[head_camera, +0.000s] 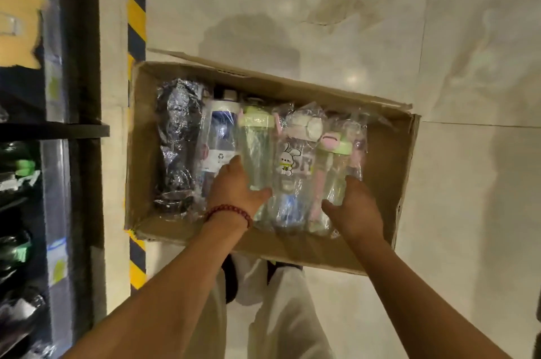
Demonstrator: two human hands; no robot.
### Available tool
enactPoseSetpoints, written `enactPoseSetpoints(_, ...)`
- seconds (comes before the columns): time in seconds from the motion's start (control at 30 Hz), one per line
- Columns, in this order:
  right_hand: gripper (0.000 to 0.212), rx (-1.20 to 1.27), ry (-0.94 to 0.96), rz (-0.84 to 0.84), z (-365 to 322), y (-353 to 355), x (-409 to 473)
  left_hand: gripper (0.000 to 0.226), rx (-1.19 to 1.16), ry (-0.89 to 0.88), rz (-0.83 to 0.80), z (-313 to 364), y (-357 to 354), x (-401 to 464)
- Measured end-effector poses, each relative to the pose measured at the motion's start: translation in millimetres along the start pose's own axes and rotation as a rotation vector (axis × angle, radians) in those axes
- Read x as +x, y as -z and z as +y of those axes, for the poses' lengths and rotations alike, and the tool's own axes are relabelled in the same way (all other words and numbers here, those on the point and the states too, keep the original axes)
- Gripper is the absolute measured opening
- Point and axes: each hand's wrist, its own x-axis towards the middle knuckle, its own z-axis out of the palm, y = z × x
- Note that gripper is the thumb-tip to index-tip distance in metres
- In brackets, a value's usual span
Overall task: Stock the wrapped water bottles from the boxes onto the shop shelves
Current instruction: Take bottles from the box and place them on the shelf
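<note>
An open cardboard box (389, 171) lies on the floor, holding several plastic-wrapped water bottles side by side. My left hand (234, 186), with a red bead bracelet, grips the base of a clear bottle with a pale green lid (254, 142). My right hand (354, 206) grips the base of another clear bottle with a green and pink lid (336, 159). Between them lies a bottle with a rabbit print (292, 159). A dark wrapped bottle (177, 139) and a clear white-capped bottle (219, 130) lie at the left of the box.
Dark shop shelves (79, 95) run along the left edge, with wrapped bottles (17, 244) on them. A yellow and black hazard strip (136, 7) marks the floor beside the shelving. Pale floor tiles (439, 36) spread to the right. My legs stand just below the box.
</note>
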Motion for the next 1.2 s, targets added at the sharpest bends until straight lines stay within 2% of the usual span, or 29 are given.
enactPoseSetpoints(0.1,0.070,0.078,-0.063,-0.010,12.2,-16.7,27.4,0.090,0.014,0.038,0.082,1.7,-18.4,25.0)
enactPoseSetpoints(0.23,0.076,0.289,-0.146,-0.023,19.7,-34.6,56.9,0.087,-0.103,0.048,0.177,1.1,-27.9,43.6)
enactPoseSetpoints(0.43,0.076,0.558,-0.281,-0.038,28.8,-38.4,86.8,0.085,-0.073,0.084,0.182,10.5,-27.0,54.3)
enactPoseSetpoints(0.6,0.059,0.621,-0.268,-0.079,38.2,-31.0,87.8,0.083,-0.082,0.146,0.125,14.6,-28.3,62.8)
enactPoseSetpoints(0.7,0.058,0.696,-0.269,-0.069,43.9,-31.8,81.9,0.095,-0.255,0.161,0.120,18.5,-40.8,60.5)
enactPoseSetpoints(0.8,0.060,0.683,-0.253,0.003,47.6,-31.6,76.3,0.106,-0.439,0.152,0.030,22.4,-46.8,55.9)
enactPoseSetpoints(0.97,0.065,0.635,-0.180,0.050,37.2,-20.6,61.7,0.094,-0.648,0.223,-0.026,20.3,-29.8,46.6)
enactPoseSetpoints(1.1,0.064,0.643,-0.102,0.075,13.4,1.0,37.2,0.088,-0.550,0.141,0.035,10.4,-0.1,20.9)
enactPoseSetpoints(1.2,0.063,0.672,-0.064,0.038,-7.3,22.4,7.5,0.085,-0.590,0.067,0.040,8.2,31.1,-5.7)
